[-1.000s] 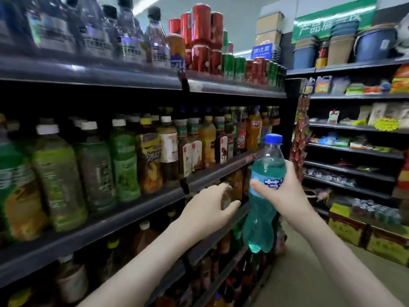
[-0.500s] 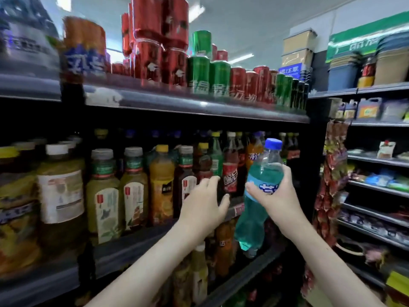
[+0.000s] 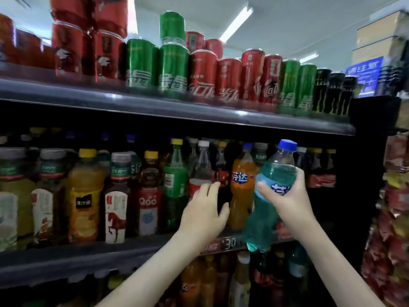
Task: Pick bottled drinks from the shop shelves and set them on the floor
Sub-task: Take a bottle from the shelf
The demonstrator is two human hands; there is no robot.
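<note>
My right hand (image 3: 285, 196) grips a teal soda bottle (image 3: 265, 216) with a blue cap around its label, holding it tilted in front of the middle shelf (image 3: 110, 255). My left hand (image 3: 205, 209) reaches with spread fingers at a dark cola bottle (image 3: 221, 173) with a red label on that shelf, its fingertips at the bottle's front. An orange soda bottle (image 3: 241, 191) stands just right of it, between my two hands. A clear bottle (image 3: 201, 167) with a white cap and a green bottle (image 3: 176, 180) stand just left of the cola.
The top shelf (image 3: 177, 109) carries rows of red, green and black cans (image 3: 172, 69). More juice and tea bottles (image 3: 83, 196) fill the middle shelf to the left. Further bottles sit on the lower shelf (image 3: 239, 280). Hanging snack packets (image 3: 394, 218) line the right edge.
The view has moved right along and closer to the shelves. My left hand has risen from the shelf edge to the cola bottle. My right hand keeps holding the teal bottle.
</note>
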